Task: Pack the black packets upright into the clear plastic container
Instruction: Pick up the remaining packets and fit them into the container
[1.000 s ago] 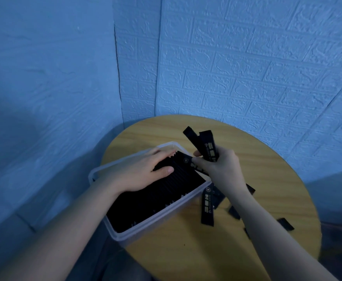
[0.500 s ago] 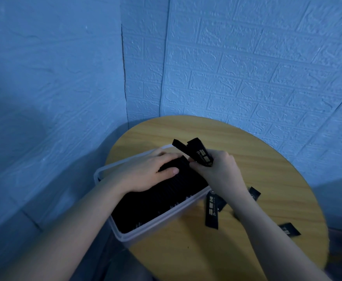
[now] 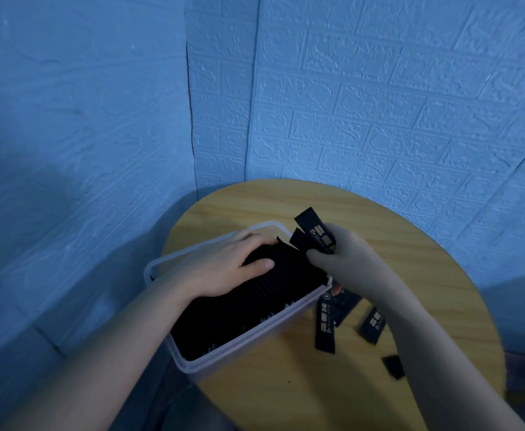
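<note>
The clear plastic container stands at the left edge of the round wooden table and overhangs it. Rows of black packets stand upright inside it. My left hand lies flat on the packed rows at the far end, fingers spread and pressing them back. My right hand grips a couple of black packets just above the container's far right corner, their ends pointing up and away. Loose black packets lie on the table right of the container.
The round wooden table stands in a corner of blue textured walls. More loose packets lie beside my right forearm, one at mid-table and one nearer the front edge.
My right hand has carried its packets down and left toward the container's far corner, then tilted them upward. My left hand has stayed on the packed rows.
</note>
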A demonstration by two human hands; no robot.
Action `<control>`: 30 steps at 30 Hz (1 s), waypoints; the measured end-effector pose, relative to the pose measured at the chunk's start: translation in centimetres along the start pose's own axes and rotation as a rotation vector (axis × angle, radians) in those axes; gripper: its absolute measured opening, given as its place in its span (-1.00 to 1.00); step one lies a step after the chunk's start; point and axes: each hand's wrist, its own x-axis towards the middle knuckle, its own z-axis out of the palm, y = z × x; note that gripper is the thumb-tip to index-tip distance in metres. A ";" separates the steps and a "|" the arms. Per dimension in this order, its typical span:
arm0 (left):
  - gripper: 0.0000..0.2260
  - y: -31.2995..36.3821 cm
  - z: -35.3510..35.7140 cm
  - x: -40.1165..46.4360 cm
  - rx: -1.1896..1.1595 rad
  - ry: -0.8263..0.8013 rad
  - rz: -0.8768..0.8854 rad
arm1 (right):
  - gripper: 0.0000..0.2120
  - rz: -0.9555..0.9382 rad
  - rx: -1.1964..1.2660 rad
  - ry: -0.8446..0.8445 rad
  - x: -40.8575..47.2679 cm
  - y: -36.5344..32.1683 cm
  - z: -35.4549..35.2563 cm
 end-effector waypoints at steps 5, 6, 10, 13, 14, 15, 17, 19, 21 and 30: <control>-0.46 0.0 0.0 0.1 0.012 0.005 0.003 | -0.94 -0.047 -0.016 0.052 0.1 -0.1 0.5; -0.41 0.0 0.0 0.1 0.011 0.003 0.004 | -0.90 -0.058 -0.020 0.076 0.2 -0.1 0.7; -0.39 -0.1 0.0 0.1 0.017 -0.009 -0.006 | -0.83 -0.082 -0.041 0.110 0.3 0.1 1.3; -0.43 0.0 0.0 0.1 0.017 0.002 -0.005 | -0.81 -0.079 -0.036 0.076 0.1 0.3 1.3; -0.43 0.0 0.0 0.1 0.017 0.003 -0.003 | -0.82 -0.076 -0.026 0.067 0.0 0.4 1.2; -0.42 0.0 0.0 0.1 0.024 0.001 -0.004 | -0.84 -0.071 -0.008 0.060 0.0 0.4 1.1; -0.43 0.1 0.0 0.2 0.041 -0.009 -0.011 | -0.89 -0.065 0.037 0.051 -0.1 0.6 0.9; -0.44 0.0 0.0 0.2 0.044 -0.027 -0.005 | -0.90 -0.074 0.059 0.050 -0.1 0.7 0.9; -0.42 0.0 0.0 0.2 0.033 -0.044 0.007 | -0.89 -0.079 0.061 0.055 -0.2 0.7 0.9; -0.43 -0.2 0.1 0.2 0.003 -0.047 0.013 | -0.91 -0.077 0.073 0.044 -0.6 -0.1 0.9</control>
